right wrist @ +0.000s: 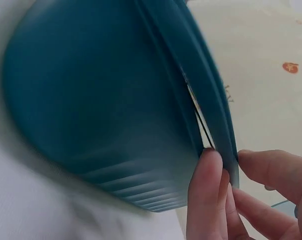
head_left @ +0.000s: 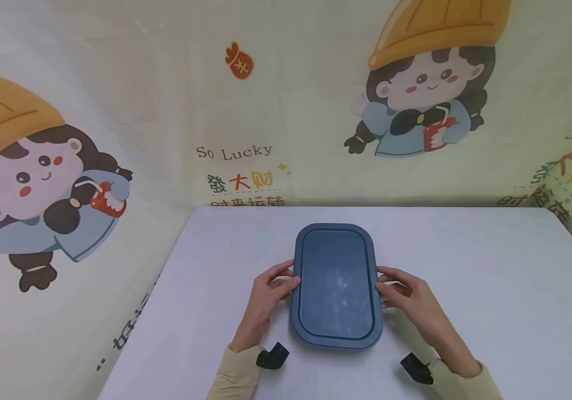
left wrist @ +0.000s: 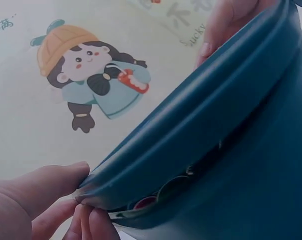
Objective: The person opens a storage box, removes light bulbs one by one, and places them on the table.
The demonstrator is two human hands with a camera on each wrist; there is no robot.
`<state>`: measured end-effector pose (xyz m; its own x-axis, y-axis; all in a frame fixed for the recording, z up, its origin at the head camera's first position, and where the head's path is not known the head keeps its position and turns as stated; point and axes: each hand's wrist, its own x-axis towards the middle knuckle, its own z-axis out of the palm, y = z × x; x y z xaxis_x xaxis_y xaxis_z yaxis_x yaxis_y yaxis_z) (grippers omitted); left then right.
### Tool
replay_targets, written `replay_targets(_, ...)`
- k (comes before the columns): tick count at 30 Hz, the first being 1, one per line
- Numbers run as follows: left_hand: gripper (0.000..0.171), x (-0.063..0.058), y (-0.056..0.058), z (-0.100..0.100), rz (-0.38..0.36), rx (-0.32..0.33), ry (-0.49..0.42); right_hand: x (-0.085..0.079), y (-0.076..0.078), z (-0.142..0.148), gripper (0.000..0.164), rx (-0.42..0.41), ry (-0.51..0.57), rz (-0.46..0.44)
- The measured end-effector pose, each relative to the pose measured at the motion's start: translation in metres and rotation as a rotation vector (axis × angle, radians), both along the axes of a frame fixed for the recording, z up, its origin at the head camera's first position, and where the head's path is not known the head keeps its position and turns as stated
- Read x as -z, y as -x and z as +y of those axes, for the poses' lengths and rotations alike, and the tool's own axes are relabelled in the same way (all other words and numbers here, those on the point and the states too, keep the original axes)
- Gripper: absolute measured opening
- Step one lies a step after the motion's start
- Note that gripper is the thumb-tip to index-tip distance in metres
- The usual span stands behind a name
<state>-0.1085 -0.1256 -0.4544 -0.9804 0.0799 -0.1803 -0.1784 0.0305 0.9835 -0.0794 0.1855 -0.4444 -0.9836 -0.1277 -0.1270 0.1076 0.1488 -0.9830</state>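
A dark blue rectangular lid (head_left: pixel 337 283) with rounded corners covers a blue plastic box (right wrist: pixel 100 115) in the middle of the table. My left hand (head_left: pixel 267 297) pinches the lid's left rim, thumb on top and fingers below. On the opposite side my right hand (head_left: pixel 413 300) pinches the right rim the same way. Both wrist views show a gap between lid and box wall at the fingers. Through the left gap, small round edges of contents (left wrist: pixel 145 202) show, one of them red; most of the inside is hidden.
The white table (head_left: pixel 491 278) extends around the box. Behind it hangs a pale cloth (head_left: pixel 316 111) printed with cartoon figures and lettering. A small black device (head_left: pixel 273 355) sits at the left sleeve and another (head_left: pixel 417 368) at the right sleeve.
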Motion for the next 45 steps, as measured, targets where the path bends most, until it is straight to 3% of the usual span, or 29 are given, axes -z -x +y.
replay_targets(12,0.05,-0.013,-0.001,-0.004,0.01,0.022,0.029,-0.006,-0.002,-0.004,0.054,-0.003,0.013,0.014)
replay_targets(26,0.048,-0.017,-0.004,-0.016,0.02,-0.004,0.046,-0.013,-0.003,-0.018,0.05,-0.024,-0.033,0.075)
replay_targets(45,0.047,-0.016,-0.004,-0.037,0.018,-0.042,0.048,-0.023,0.004,-0.035,0.047,-0.105,-0.006,0.107)
